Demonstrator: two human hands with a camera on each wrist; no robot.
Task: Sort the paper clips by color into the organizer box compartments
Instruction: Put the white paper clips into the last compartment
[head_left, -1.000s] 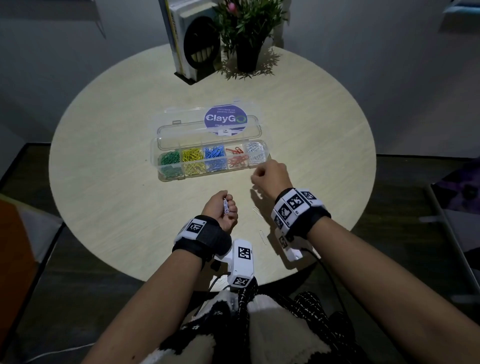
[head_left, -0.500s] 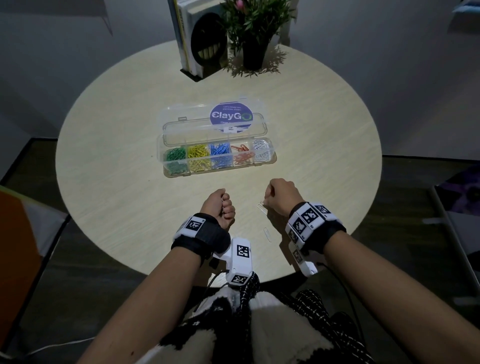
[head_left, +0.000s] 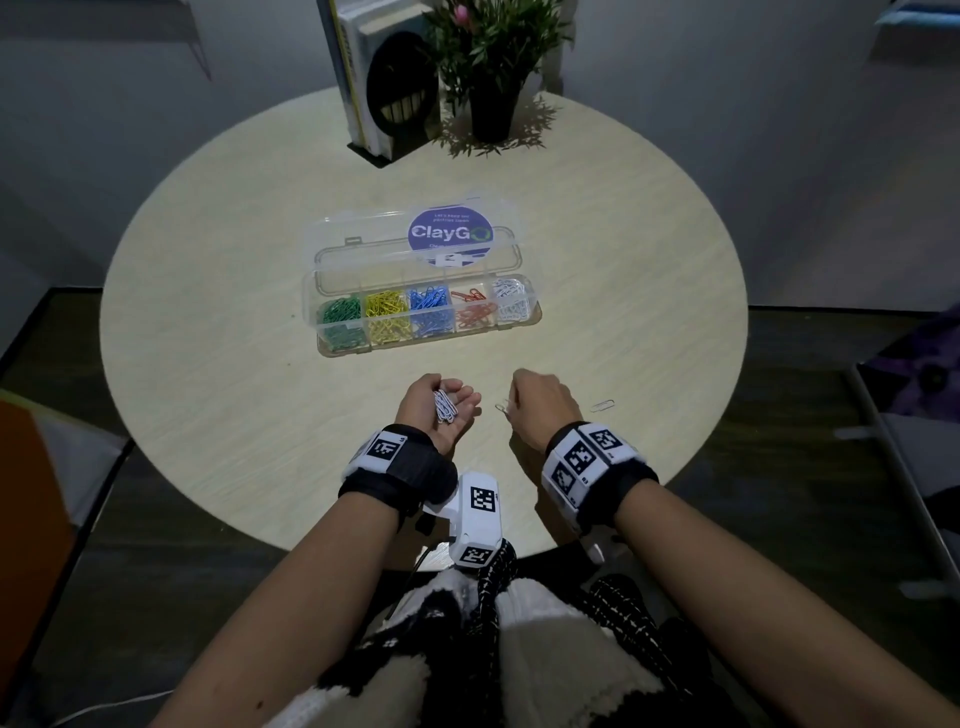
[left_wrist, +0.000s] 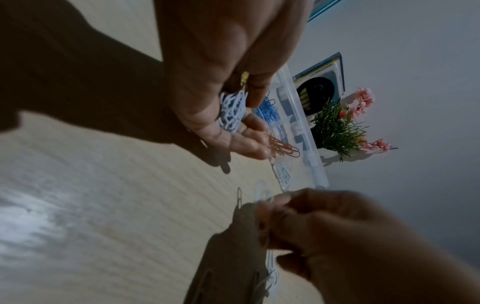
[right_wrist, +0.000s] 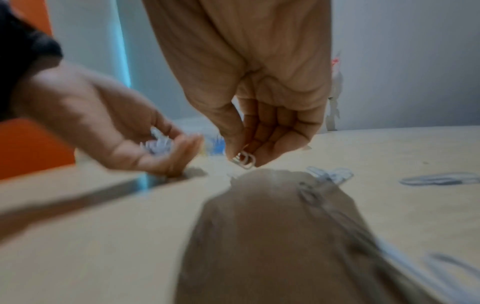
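Note:
The clear organizer box (head_left: 332, 351) lies open mid-table, holding green, yellow, blue, red and white clips in separate compartments; the white compartment (head_left: 511, 304) is at the right end. In front of it my left hand (head_left: 441, 402) is turned palm up, its fingers relaxed, cupping a bunch of white paper clips (head_left: 444, 406) (left_wrist: 231, 111) (right_wrist: 158, 147). My right hand (head_left: 540, 405) hovers just to its right, a little above the table. Its thumb and forefinger pinch one white clip (head_left: 502, 407) (right_wrist: 244, 161), a short gap away from the left palm.
Loose white clips lie on the table right of my right hand (head_left: 602, 405) (right_wrist: 439, 179). A book stand (head_left: 374, 78) and a potted plant (head_left: 488, 67) stand at the far edge. The round table (head_left: 208, 312) ends just behind my wrists.
My left hand has opened from a fist to a cupped palm showing the white clips. My right hand came back from the box, took up a clip and lifted it beside the left palm.

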